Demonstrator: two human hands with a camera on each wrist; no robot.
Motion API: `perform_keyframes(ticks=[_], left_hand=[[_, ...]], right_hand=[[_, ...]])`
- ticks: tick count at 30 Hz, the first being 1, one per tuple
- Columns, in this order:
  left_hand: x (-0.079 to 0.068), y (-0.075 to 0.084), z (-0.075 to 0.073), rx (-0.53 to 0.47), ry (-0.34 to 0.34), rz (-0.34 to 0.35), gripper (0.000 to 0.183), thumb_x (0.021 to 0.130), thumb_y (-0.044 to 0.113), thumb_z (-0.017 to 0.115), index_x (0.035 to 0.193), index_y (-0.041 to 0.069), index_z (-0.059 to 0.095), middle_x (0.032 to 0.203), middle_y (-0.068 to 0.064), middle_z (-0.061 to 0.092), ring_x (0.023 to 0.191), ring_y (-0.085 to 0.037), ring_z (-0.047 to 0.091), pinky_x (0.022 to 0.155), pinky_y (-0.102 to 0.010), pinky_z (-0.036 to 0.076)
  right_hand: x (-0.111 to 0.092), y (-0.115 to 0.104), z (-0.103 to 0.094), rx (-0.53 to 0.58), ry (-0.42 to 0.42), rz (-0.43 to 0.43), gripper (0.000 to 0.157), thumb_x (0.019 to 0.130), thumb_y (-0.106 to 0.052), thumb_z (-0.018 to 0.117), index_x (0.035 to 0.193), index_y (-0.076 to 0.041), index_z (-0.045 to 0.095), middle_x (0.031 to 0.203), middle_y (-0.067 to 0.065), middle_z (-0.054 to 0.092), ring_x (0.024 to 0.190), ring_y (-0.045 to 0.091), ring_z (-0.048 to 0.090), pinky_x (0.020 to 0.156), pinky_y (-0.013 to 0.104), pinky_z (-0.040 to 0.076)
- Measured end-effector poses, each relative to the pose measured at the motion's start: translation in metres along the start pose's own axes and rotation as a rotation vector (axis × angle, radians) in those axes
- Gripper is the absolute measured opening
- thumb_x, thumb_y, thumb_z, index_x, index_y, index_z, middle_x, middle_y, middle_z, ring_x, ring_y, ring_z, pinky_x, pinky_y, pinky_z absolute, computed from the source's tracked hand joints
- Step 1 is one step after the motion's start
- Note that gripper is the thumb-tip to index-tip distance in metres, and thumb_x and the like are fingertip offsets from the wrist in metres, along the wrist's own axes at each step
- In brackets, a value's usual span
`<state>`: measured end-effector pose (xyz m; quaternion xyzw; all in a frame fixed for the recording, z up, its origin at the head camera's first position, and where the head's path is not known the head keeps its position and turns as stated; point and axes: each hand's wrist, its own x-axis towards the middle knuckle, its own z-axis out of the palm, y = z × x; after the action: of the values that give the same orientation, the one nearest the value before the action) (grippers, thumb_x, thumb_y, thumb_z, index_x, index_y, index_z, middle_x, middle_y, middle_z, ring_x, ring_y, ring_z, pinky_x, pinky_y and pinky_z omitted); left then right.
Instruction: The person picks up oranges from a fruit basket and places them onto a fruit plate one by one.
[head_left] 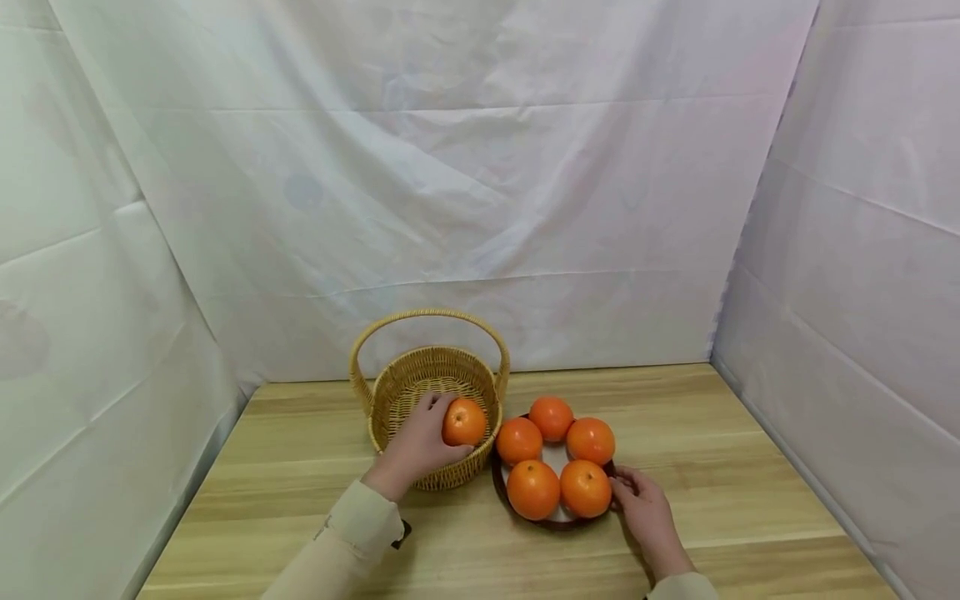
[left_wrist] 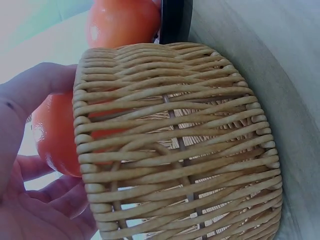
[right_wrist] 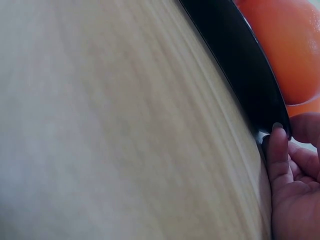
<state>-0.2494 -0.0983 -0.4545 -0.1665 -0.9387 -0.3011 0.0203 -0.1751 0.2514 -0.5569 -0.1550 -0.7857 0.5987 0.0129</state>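
In the head view my left hand (head_left: 422, 446) grips an orange (head_left: 464, 422) inside the near right rim of the wicker basket (head_left: 435, 482). The left wrist view shows the thumb above and the fingers below this orange (left_wrist: 57, 135), partly hidden behind the woven wall. To the right, a dark-rimmed plate (head_left: 501, 493) with a pale inside bears several more oranges (head_left: 533, 490) in a ring. My right hand (head_left: 647, 512) pinches the plate's right edge; in the right wrist view its thumb and a finger lie at the black rim (right_wrist: 235, 65).
The basket's tall arched handle (head_left: 427, 313) stands up over it. Basket and plate stand side by side, nearly touching, on a wood-grain table (head_left: 712, 467). White cloth (head_left: 465, 183) hangs behind the table and along both sides.
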Motion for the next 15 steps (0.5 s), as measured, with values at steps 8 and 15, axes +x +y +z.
perform_keyframes(ticks=[8, 15], left_hand=[[-0.008, 0.004, 0.0, -0.007, 0.024, 0.009, 0.081, 0.077, 0.038, 0.087, 0.145, 0.013, 0.05, 0.14, -0.013, 0.048, 0.113, -0.031, 0.061, 0.088, -0.051, 0.056], [-0.007, 0.013, 0.0, 0.026, 0.063, 0.054, 0.079, 0.078, 0.04, 0.086, 0.143, 0.008, 0.052, 0.137, -0.014, 0.053, 0.117, -0.031, 0.059, 0.091, -0.049, 0.055]], right_hand=[[0.002, 0.004, 0.001, 0.009, 0.004, -0.003, 0.039, 0.103, -0.012, 0.054, 0.137, 0.007, 0.054, 0.128, 0.024, 0.062, 0.094, 0.005, 0.061, 0.076, 0.02, 0.056], [0.003, 0.006, 0.001, 0.02, 0.003, 0.0, 0.039, 0.103, -0.01, 0.054, 0.138, 0.007, 0.053, 0.13, 0.025, 0.061, 0.094, 0.004, 0.061, 0.077, 0.019, 0.056]])
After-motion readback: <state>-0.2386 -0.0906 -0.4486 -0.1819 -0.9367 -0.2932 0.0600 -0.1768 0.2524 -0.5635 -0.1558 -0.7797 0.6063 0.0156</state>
